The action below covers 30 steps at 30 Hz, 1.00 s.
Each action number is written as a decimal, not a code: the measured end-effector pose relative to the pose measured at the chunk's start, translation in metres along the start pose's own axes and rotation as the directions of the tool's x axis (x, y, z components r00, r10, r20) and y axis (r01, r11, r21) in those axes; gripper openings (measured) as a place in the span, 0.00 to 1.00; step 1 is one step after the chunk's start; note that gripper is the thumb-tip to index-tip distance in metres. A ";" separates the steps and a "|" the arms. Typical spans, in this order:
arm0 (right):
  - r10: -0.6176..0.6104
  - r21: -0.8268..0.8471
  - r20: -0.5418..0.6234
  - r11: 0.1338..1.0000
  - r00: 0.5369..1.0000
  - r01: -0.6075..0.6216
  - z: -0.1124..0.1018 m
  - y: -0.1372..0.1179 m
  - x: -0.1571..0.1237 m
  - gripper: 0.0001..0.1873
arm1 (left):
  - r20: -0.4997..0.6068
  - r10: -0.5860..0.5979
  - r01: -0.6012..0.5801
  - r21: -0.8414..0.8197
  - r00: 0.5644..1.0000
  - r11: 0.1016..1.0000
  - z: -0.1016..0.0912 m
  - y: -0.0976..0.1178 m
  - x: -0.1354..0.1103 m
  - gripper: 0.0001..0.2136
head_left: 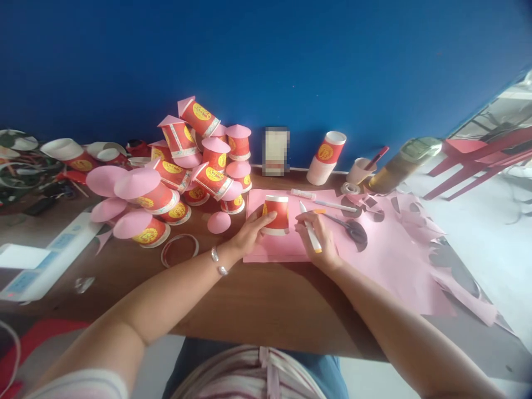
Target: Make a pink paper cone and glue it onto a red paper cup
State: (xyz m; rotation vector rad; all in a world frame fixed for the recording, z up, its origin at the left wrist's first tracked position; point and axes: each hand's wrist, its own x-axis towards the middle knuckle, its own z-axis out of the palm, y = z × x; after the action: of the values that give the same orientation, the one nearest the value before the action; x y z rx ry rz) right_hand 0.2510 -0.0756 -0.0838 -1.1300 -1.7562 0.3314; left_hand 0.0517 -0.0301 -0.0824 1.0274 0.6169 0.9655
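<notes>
1 red cup [280, 217] w/ illegible yellow print [265, 209] was clamped in L hand [251, 230] fingers, 1 white marker [312, 237] in R hand [326, 244] fingers.

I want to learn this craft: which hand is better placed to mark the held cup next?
Probably the right hand: it holds the white pen beside the red cup, while the left hand grips that cup.

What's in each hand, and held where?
Left hand: red paper cup, gripped at its left side, thumb on the wall. Right hand: white marker, held around the barrel.
</notes>
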 end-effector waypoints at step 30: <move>-0.297 -0.023 0.017 0.955 0.955 0.297 0.000 -0.038 -0.006 0.07 | 0.039 0.021 -0.025 0.103 0.999 0.994 -0.004 0.010 0.000 0.16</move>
State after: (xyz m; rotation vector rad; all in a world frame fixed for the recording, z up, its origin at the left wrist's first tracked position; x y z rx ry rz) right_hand 0.2312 -0.1005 -0.0619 -0.8648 -1.9140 0.1335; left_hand 0.0448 -0.0269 -0.0748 1.1443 0.6295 0.9399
